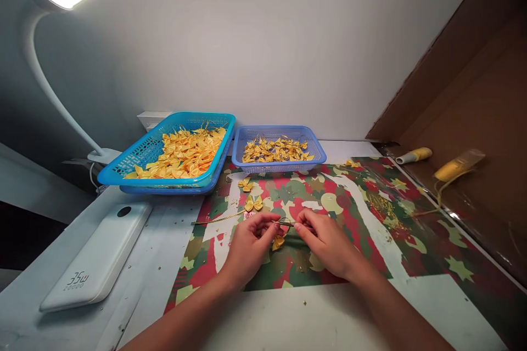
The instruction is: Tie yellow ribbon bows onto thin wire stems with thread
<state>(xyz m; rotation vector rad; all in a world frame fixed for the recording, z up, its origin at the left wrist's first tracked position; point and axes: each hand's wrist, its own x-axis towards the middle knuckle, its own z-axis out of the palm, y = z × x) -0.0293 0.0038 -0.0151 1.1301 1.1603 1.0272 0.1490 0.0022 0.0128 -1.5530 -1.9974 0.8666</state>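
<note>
My left hand (249,244) is closed in a pinch on a thin gold cord looped between the hands. A yellow-gold ribbon bow (278,242) hangs just below the fingertips, partly covered. My right hand (327,238) is closed on a slim dark rod-like tool (289,224), whose tip reaches the cord; its exact kind is too small to make out. Beyond the left hand lie a gold bow (253,204) and a smaller bow (245,185) on the patterned sheet. A straight length of gold cord (218,219) stretches leftward from there.
A turquoise basket (107,175) full of yellow bows stands back left, beside a smaller blue-violet basket (280,166) of gold bows. A white power bank (99,252) lies left, under a lamp (45,71). Yellow thread spools (453,169) and cord scraps (382,208) are at right, by cardboard (465,82).
</note>
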